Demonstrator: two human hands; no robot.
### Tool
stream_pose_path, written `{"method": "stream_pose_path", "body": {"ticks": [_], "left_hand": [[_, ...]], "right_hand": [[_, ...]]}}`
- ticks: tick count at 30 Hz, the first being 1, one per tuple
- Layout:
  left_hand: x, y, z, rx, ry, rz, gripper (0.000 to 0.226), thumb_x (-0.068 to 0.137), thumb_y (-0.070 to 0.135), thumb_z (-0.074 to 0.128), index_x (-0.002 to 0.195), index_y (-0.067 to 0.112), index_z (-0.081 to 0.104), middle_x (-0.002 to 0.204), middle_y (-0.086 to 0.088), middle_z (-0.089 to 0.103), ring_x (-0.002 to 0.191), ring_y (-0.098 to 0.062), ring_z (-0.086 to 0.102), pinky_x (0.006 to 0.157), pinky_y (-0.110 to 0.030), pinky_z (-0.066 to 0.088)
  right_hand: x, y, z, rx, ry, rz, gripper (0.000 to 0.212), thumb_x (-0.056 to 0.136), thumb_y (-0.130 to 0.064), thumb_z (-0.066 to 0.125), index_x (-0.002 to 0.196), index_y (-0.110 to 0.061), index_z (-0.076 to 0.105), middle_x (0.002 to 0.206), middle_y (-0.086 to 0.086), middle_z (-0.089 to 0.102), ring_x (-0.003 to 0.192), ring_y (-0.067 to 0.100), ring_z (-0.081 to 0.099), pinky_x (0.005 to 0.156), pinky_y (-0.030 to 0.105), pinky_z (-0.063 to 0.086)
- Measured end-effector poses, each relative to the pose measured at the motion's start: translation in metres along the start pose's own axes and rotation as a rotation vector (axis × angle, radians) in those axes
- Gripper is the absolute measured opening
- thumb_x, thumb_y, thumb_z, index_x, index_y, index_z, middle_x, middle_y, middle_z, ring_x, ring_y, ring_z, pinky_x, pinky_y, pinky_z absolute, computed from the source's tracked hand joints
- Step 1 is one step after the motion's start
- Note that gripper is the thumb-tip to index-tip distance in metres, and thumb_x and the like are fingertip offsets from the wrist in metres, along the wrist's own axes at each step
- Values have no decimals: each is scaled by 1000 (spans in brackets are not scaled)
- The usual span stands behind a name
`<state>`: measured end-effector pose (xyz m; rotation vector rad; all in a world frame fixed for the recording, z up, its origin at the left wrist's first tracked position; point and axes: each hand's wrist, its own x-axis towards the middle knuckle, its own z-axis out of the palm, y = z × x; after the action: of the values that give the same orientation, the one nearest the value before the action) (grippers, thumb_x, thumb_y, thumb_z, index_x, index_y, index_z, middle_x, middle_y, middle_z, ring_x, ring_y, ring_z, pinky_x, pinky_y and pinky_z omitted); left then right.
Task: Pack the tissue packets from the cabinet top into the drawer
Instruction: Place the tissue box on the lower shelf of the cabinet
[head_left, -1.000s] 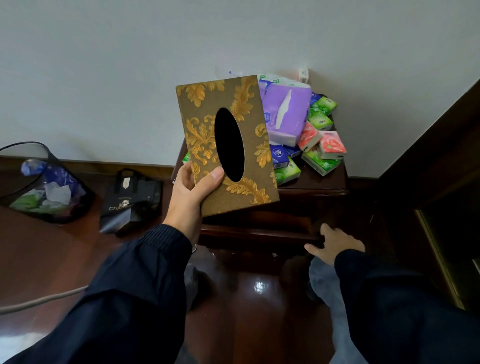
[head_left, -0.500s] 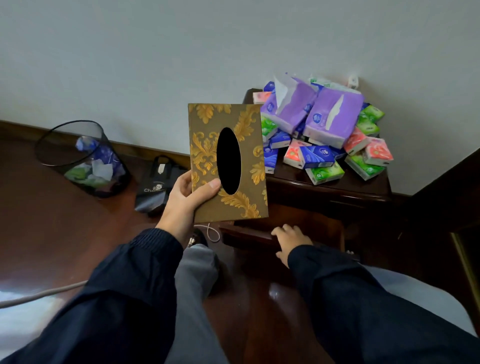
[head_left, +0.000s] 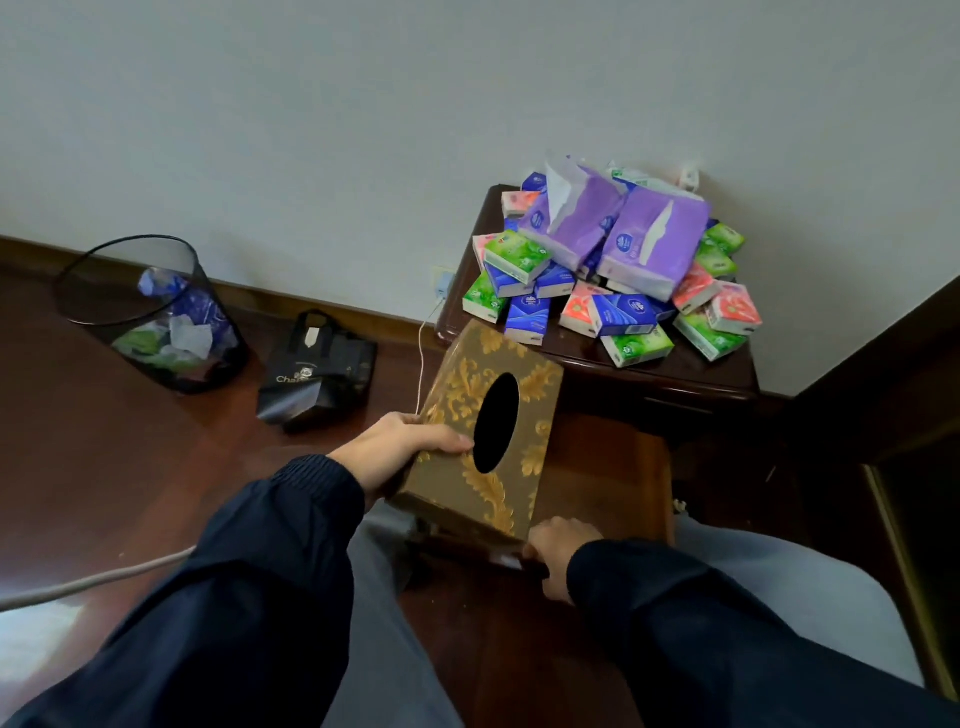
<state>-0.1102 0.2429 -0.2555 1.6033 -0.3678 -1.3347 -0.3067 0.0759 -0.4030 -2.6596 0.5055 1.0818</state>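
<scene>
We saw the left forearm, in a dark sleeve, reach forward and slightly rightward from the lower left; the left hand (head_left: 397, 451) gripped the near left edge of a brown tissue box (head_left: 485, 434) with gold leaf ornament, the thumb lying across its top face just beside the oval opening and the fingers wrapped underneath; the box was tilted, its long axis running from near us up and away toward the cabinet, its opening facing up and toward us. The right arm came in from the lower right, bent at the wrist; the right hand (head_left: 558, 553) sat at the front edge of the pulled-out drawer (head_left: 613, 467), fingers curled over that edge and gripping it, just beside the box's near corner; the box hung over the drawer, whose bare wooden floor showed to its right. Beyond, the tissue packets (head_left: 610, 275) lay heaped on the dark cabinet top (head_left: 675, 374): two large purple packs on the pile, small green, blue and red ones around and beneath. Farther left on the floor stood a black paper bag (head_left: 317, 374) and a mesh wastebasket (head_left: 156, 312) holding scraps; a white cable (head_left: 422, 358) ran down beside the cabinet.
</scene>
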Motion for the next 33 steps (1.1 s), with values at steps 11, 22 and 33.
{"method": "stream_pose_path", "body": {"ticks": [11, 22, 33], "left_hand": [[24, -30, 28, -224, -111, -267, 37, 82, 35, 73, 110, 11, 78, 108, -12, 73, 91, -28, 70, 84, -36, 54], [93, -67, 39, -29, 171, -263, 63, 82, 43, 72, 135, 12, 57, 114, -9, 73, 98, -23, 73, 86, -34, 59], [142, -104, 17, 219, 231, -289, 68, 98, 34, 52, 158, 20, 23, 144, -10, 50, 122, -28, 56, 108, -43, 45]], "right_hand": [[-28, 27, -55, 1660, -18, 323, 64, 93, -65, 53, 140, -22, 49, 131, 11, 64, 98, 30, 70, 62, 33, 59], [-9, 40, -60, 1693, -133, 320, 104, 56, -69, 78, 145, -22, 51, 135, 7, 58, 118, 27, 59, 63, 34, 50], [76, 37, -49, 1653, -2, 483, 117, 68, -73, 74, 161, -28, 19, 166, 4, 23, 151, 29, 23, 110, 48, 32]]}}
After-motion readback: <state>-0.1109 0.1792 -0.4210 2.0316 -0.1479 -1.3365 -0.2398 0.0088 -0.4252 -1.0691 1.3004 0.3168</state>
